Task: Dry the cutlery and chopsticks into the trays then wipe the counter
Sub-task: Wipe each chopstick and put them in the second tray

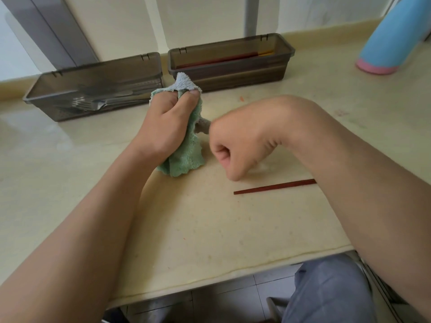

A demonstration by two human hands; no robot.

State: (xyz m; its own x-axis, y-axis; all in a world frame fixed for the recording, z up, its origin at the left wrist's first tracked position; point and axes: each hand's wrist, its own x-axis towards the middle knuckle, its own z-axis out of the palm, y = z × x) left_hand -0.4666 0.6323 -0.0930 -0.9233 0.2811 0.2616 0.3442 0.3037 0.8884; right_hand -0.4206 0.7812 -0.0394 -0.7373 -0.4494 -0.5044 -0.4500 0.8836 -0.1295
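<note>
Broadly, the beige counter [210,224] is filling most of the view and running back to a pale wall. Two smoky brown trays are sitting at its far side, just beside each other. The left tray [46,106] is holding metal forks [88,104] and other cutlery, and the right tray [233,78] is holding reddish chopsticks [221,59] laid lengthwise. A blue bottle [396,36] with a pink base is standing at the far right, well apart from the trays.

Nearer, a green cloth [186,157] is hanging down onto the counter in front of the gap between the trays. The left hand [168,120] is gripping it, fingers and thumb curled tightly round its bunched upper part. The right hand [235,148] is hovering just beside the cloth with its fingers curled into a fist. A blurred grey-brown stub [203,127] is bridging cloth and fist; what it is, and whether the fist is holding it, I cannot tell.

One dark red chopstick [275,187] is lying flat on the counter near the right hand, its far end hidden under the right forearm.
</note>
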